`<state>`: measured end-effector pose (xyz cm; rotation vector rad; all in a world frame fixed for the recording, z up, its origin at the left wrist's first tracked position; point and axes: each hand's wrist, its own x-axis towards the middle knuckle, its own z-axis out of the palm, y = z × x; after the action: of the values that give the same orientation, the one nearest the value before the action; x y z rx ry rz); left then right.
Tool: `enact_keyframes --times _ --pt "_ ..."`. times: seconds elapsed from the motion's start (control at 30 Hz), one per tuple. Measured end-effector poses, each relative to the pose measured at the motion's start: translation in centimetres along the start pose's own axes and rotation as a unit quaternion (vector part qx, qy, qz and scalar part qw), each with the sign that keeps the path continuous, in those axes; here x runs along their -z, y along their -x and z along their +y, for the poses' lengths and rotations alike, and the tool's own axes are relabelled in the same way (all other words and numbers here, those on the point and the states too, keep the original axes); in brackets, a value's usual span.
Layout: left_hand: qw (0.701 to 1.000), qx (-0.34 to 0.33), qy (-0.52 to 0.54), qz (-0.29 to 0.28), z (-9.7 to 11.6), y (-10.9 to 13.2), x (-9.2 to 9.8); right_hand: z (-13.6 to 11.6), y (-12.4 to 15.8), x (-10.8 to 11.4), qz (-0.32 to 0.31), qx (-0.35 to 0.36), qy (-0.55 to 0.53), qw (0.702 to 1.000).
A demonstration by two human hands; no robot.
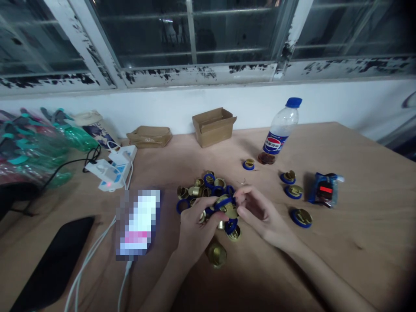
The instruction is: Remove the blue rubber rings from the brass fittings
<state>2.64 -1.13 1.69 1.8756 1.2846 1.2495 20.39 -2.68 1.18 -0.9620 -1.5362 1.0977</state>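
Observation:
Over a pile of gold-coloured metal pieces [195, 191] and blue rings [182, 206], my left hand [198, 223] pinches a gold piece with a blue ring [224, 203] between thumb and fingers. My right hand [260, 214] is closed at the right edge of that same piece; its fingertips touch the blue ring. A loose gold piece [217, 255] lies on the table below my hands. To the right, several gold pieces with blue rings [301, 217] stand apart from the pile.
A cola bottle [276, 134] and an open cardboard box [214, 128] stand at the back. A blue packet [325, 190] lies at the right. On the left are a lit phone [139, 223], a black phone [55, 264], cables, a power strip [112, 173] and plastic-wrapped items [32, 147].

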Motion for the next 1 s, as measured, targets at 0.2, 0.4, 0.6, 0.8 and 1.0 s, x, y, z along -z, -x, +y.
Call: enact_keyframes --times 0.2,0.4,0.6,0.8,1.0 --pt "0.997 0.042 0.063 -0.007 0.12 -0.26 0.22 0.8 -0.14 -0.31 -0.041 -0.009 -0.12 0.992" --pt "0.997 0.042 0.062 -0.008 0.18 -0.28 0.1 0.97 -0.16 -0.46 -0.038 -0.016 -0.111 0.993" --pt "0.997 0.044 0.062 -0.017 0.17 -0.25 0.04 0.87 -0.2 -0.4 -0.033 -0.027 -0.118 0.992" --pt "0.997 0.051 0.062 -0.022 0.22 -0.3 0.0 0.29 -0.19 -0.39 -0.03 -0.043 -0.098 0.994" --pt "0.996 0.061 0.065 -0.032 0.27 -0.21 0.11 0.29 -0.21 -0.33 -0.03 -0.04 -0.091 0.995"
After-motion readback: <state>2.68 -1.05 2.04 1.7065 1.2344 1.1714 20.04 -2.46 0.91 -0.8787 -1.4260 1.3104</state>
